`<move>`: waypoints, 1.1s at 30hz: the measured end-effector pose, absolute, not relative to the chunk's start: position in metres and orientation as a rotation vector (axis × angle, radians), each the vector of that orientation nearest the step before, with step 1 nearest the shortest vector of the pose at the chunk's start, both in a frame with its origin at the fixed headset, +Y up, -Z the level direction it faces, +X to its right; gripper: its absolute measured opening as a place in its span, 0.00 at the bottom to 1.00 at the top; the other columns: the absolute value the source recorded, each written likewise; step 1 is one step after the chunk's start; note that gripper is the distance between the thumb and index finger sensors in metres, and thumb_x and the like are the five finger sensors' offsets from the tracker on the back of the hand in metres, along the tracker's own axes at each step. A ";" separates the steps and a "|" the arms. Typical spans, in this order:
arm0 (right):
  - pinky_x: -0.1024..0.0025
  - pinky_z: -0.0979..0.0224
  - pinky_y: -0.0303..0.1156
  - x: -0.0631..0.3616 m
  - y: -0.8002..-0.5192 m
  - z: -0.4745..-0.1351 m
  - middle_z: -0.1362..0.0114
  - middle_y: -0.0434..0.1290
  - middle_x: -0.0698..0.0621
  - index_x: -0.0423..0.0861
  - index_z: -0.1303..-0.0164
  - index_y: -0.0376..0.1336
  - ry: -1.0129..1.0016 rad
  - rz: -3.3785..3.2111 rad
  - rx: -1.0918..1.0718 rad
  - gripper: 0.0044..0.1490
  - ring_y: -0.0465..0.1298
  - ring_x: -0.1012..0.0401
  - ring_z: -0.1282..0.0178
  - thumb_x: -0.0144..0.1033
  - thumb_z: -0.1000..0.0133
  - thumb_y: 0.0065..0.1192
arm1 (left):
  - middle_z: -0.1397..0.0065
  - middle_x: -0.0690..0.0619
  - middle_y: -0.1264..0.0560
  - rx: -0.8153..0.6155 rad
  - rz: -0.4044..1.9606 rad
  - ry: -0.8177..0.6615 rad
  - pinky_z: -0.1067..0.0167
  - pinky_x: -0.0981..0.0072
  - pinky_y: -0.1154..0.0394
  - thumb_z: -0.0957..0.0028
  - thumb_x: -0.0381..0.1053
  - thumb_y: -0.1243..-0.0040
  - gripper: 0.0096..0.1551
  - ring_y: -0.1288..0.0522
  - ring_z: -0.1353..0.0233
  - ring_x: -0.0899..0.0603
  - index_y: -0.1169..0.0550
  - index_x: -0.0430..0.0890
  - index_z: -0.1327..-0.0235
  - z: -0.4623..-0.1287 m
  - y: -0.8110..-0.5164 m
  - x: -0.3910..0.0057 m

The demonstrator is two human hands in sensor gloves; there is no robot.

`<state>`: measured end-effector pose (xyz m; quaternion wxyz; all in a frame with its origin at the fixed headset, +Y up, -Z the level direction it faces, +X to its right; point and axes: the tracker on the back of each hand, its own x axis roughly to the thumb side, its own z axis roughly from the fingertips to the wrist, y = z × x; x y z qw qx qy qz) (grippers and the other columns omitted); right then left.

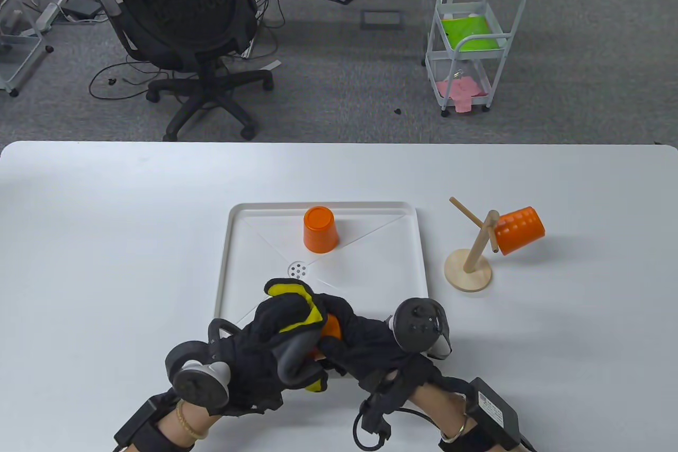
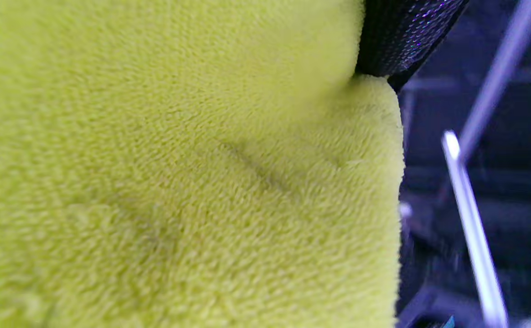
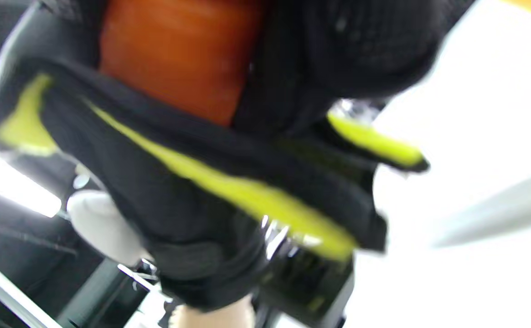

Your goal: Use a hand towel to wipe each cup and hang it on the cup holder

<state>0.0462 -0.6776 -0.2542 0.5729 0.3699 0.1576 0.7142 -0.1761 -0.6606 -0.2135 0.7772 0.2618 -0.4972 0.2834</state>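
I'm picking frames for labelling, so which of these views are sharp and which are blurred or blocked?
Table view: sharp and evenly lit, with only soft shadows under the cup holder and tray. Left wrist view: almost filled by the yellow towel up close; the background is dark and smeared. Right wrist view: motion-blurred throughout, orange cup soft, table washed out.

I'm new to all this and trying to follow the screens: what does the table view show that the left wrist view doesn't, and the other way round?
Only the table view shows the white tray with an upside-down orange cup, the wooden cup holder with a hung cup, and both hands, left hand and right hand, around a third cup. Only the left wrist view shows the towel's fuzzy texture close up. Both show the yellow towel.
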 end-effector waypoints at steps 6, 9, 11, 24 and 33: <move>0.72 0.72 0.81 0.048 -0.697 -0.262 0.50 0.77 0.33 0.30 0.23 0.52 0.722 1.515 0.659 0.57 0.83 0.54 0.69 0.69 0.40 0.38 | 0.11 0.57 0.52 0.660 0.282 -1.158 0.35 0.50 0.27 0.38 0.70 0.47 0.36 0.48 0.15 0.39 0.48 0.70 0.22 -0.202 -0.662 -0.167; 0.73 0.75 0.81 0.049 -0.706 -0.265 0.53 0.78 0.33 0.28 0.25 0.54 0.862 1.462 0.599 0.57 0.83 0.55 0.71 0.69 0.39 0.37 | 0.11 0.58 0.52 0.706 0.138 -1.186 0.34 0.51 0.26 0.39 0.71 0.47 0.36 0.48 0.15 0.40 0.48 0.71 0.23 -0.195 -0.664 -0.163; 0.73 0.75 0.81 0.049 -0.709 -0.265 0.53 0.78 0.33 0.28 0.25 0.54 0.917 1.433 0.566 0.57 0.83 0.55 0.72 0.68 0.39 0.38 | 0.12 0.59 0.51 0.713 0.112 -1.196 0.34 0.50 0.27 0.40 0.70 0.47 0.36 0.48 0.15 0.40 0.47 0.72 0.23 -0.194 -0.665 -0.161; 0.67 0.50 0.80 0.068 -0.665 -0.261 0.31 0.66 0.35 0.41 0.15 0.40 0.377 1.758 0.798 0.53 0.78 0.50 0.47 0.70 0.36 0.36 | 0.08 0.48 0.53 0.294 0.950 -0.939 0.35 0.43 0.27 0.38 0.76 0.52 0.46 0.46 0.16 0.30 0.55 0.65 0.13 -0.233 -0.666 -0.180; 0.61 0.33 0.74 0.062 -0.627 -0.222 0.13 0.48 0.42 0.66 0.15 0.35 -0.357 2.211 1.169 0.48 0.70 0.51 0.29 0.61 0.38 0.55 | 0.09 0.41 0.55 -0.241 1.664 -0.776 0.38 0.40 0.27 0.34 0.76 0.54 0.47 0.47 0.18 0.25 0.57 0.59 0.11 -0.247 -0.687 -0.179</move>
